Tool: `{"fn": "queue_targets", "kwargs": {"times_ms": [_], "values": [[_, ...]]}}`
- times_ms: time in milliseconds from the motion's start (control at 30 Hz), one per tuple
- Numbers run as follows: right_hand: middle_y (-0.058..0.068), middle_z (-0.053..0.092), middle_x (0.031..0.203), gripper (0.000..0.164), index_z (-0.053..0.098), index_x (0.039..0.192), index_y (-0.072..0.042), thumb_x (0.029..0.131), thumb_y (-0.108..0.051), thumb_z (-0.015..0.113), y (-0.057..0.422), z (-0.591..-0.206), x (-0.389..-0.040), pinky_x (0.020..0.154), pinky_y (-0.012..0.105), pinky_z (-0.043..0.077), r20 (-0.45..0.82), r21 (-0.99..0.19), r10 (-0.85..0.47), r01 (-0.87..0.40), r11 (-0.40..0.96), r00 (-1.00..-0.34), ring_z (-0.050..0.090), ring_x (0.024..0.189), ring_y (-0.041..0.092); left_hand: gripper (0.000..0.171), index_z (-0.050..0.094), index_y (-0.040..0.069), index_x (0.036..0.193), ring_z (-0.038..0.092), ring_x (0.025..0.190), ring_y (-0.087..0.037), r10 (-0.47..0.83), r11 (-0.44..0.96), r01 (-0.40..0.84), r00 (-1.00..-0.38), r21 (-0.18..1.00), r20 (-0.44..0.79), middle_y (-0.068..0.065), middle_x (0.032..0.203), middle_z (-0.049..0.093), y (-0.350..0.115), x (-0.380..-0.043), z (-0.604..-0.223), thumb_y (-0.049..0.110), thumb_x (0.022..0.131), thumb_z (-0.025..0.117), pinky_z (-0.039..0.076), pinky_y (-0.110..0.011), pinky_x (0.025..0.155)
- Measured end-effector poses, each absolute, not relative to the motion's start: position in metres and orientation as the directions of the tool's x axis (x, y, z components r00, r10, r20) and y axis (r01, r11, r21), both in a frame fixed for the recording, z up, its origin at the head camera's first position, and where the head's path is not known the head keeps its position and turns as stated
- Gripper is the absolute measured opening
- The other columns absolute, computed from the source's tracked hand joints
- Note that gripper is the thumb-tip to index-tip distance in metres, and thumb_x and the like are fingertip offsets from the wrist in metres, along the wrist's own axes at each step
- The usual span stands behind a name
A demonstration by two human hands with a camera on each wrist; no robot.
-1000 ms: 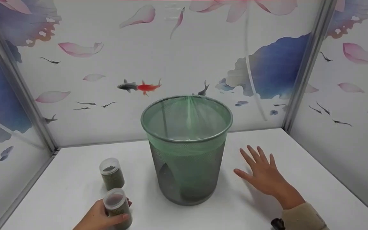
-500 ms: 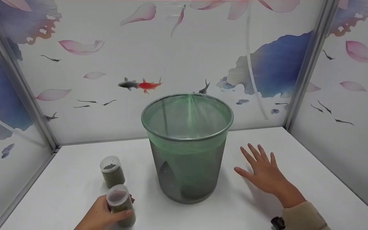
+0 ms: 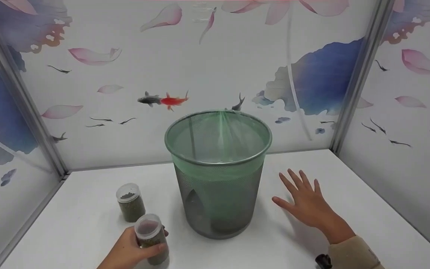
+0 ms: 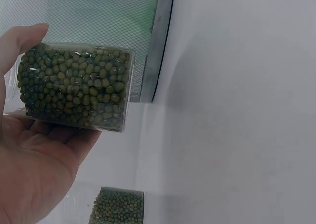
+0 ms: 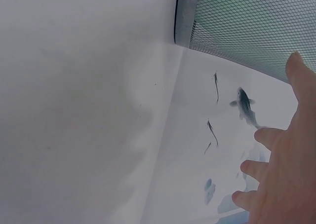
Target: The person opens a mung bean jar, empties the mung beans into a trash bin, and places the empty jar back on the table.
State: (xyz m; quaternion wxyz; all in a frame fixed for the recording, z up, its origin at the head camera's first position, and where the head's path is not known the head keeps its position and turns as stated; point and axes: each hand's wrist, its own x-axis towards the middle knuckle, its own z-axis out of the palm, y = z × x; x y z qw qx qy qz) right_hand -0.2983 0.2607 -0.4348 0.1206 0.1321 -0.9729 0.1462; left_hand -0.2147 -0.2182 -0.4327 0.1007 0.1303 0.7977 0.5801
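Note:
My left hand [image 3: 129, 248] grips a clear plastic jar [image 3: 151, 241] of mung beans, thumb on one side and fingers round the other. In the left wrist view the small green beans [image 4: 74, 86] show through the jar's wall. Just behind it on the table stands a second jar [image 3: 131, 203] of mung beans, which the left wrist view shows in part. Right of the jars is a mesh wastebasket [image 3: 218, 198] with a green bag lining it. My right hand [image 3: 308, 207] is spread, fingers straight, to the right of the wastebasket and holding nothing.
A white table [image 3: 286, 254] carries everything. Printed panels with fish and petals wall it at the back [image 3: 215, 67] and both sides, joined by metal posts [image 3: 357, 74]. The wastebasket rises well above the jars.
My left hand has carried its jar a little to the right and away from me, towards the wastebasket. The right hand, the other jar and the wastebasket stay in place.

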Motion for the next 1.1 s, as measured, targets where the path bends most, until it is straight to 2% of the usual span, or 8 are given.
{"fn": "queue_targets", "kwargs": {"times_ms": [167, 333, 533, 700, 900, 1000, 1100], "values": [[0.011, 0.017, 0.163, 0.083, 0.026, 0.157, -0.022, 0.092, -0.072, 0.041, 0.261, -0.435, -0.298, 0.109, 0.071, 0.0, 0.28, -0.26, -0.229, -0.303, 0.917, -0.932, 0.006, 0.149, 0.042, 0.044, 0.06, 0.003, 0.122, 0.06, 0.116, -0.025, 0.38, 0.265, 0.147, -0.924, 0.953, 0.036, -0.015, 0.119, 0.066, -0.207, -0.212, -0.428, 0.022, 0.086, 0.077, 0.043, -0.051, 0.103], [0.009, 0.016, 0.164, 0.082, 0.024, 0.157, -0.025, 0.092, -0.071, 0.041, 0.26, -0.429, -0.296, 0.11, 0.071, 0.0, 0.283, -0.288, -0.242, -0.322, 0.902, -0.928, 0.006, 0.149, 0.04, 0.039, 0.063, 0.007, 0.118, 0.06, 0.112, -0.023, 0.416, 0.271, 0.188, -0.907, 0.944, 0.061, -0.012, 0.116, 0.067, -0.195, -0.209, -0.424, 0.022, 0.085, 0.077, 0.047, -0.043, 0.096], [0.007, 0.024, 0.161, 0.078, 0.024, 0.157, -0.027, 0.093, -0.068, 0.045, 0.253, -0.408, -0.286, 0.11, 0.07, 0.008, 0.331, -0.348, -0.273, -0.386, 0.854, -0.903, 0.014, 0.148, 0.039, 0.036, 0.064, 0.007, 0.117, 0.06, 0.111, -0.025, 0.451, 0.258, 0.207, -0.89, 0.944, 0.072, -0.015, 0.116, 0.067, -0.183, -0.206, -0.421, 0.02, 0.086, 0.076, 0.045, -0.042, 0.093], [0.002, 0.024, 0.161, 0.074, 0.022, 0.157, -0.031, 0.095, -0.059, 0.051, 0.245, -0.387, -0.272, 0.111, 0.066, 0.016, 0.403, -0.375, -0.305, -0.46, 0.805, -0.863, 0.015, 0.149, 0.034, 0.037, 0.064, 0.008, 0.118, 0.06, 0.111, -0.024, 0.44, 0.25, 0.161, -0.897, 0.955, 0.036, -0.01, 0.115, 0.068, -0.177, -0.204, -0.419, 0.021, 0.086, 0.076, 0.046, -0.041, 0.093], [-0.005, 0.034, 0.153, 0.066, 0.03, 0.153, -0.037, 0.096, -0.046, 0.06, 0.234, -0.367, -0.254, 0.107, 0.063, 0.029, 0.53, -0.466, -0.227, -0.505, 0.726, -0.817, 0.032, 0.141, 0.024, 0.037, 0.065, 0.007, 0.116, 0.061, 0.11, -0.024, 0.451, 0.25, 0.165, -0.892, 0.954, 0.036, -0.009, 0.113, 0.068, -0.169, -0.201, -0.419, 0.021, 0.084, 0.077, 0.044, -0.043, 0.096], [-0.006, 0.043, 0.143, 0.059, 0.039, 0.149, -0.032, 0.096, -0.028, 0.064, 0.228, -0.361, -0.247, 0.108, 0.047, 0.035, 0.635, -0.509, -0.203, -0.601, 0.616, -0.746, 0.041, 0.133, 0.018, 0.038, 0.065, 0.008, 0.116, 0.06, 0.109, -0.023, 0.46, 0.246, 0.155, -0.888, 0.957, 0.026, -0.009, 0.112, 0.068, -0.161, -0.201, -0.417, 0.022, 0.084, 0.078, 0.043, -0.047, 0.098], [-0.003, 0.051, 0.136, 0.056, 0.047, 0.145, -0.023, 0.093, -0.01, 0.062, 0.222, -0.355, -0.239, 0.105, 0.031, 0.037, 0.72, -0.506, -0.222, -0.716, 0.481, -0.658, 0.046, 0.128, 0.017, 0.041, 0.064, 0.008, 0.118, 0.06, 0.109, -0.022, 0.46, 0.254, 0.148, -0.888, 0.956, 0.015, -0.007, 0.112, 0.068, -0.153, -0.202, -0.416, 0.023, 0.083, 0.079, 0.042, -0.049, 0.1]]}}
